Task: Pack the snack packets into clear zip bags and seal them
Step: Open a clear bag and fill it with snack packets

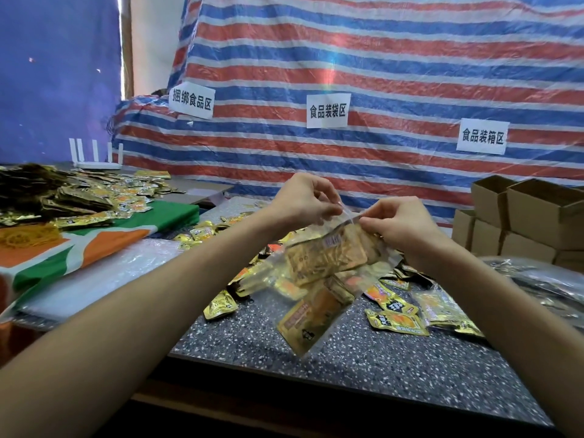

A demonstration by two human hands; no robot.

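A clear zip bag (pixel 319 273) filled with several gold snack packets hangs in the air above the speckled table (pixel 395 358). My left hand (pixel 303 199) pinches the bag's top strip at its left end. My right hand (pixel 396 222) pinches the same strip at its right end. The bag dangles tilted, its lower corner pointing down toward the table's front. Loose gold and orange snack packets (pixel 396 320) lie scattered on the table under and to the right of the bag.
A big heap of gold packets (pixel 72 194) sits on a green, orange and white cloth (pixel 94 245) at the left. Brown cardboard boxes (pixel 531 216) are stacked at the right. Clear plastic bags (pixel 546 282) lie by them. A striped tarp (pixel 379 90) forms the back wall.
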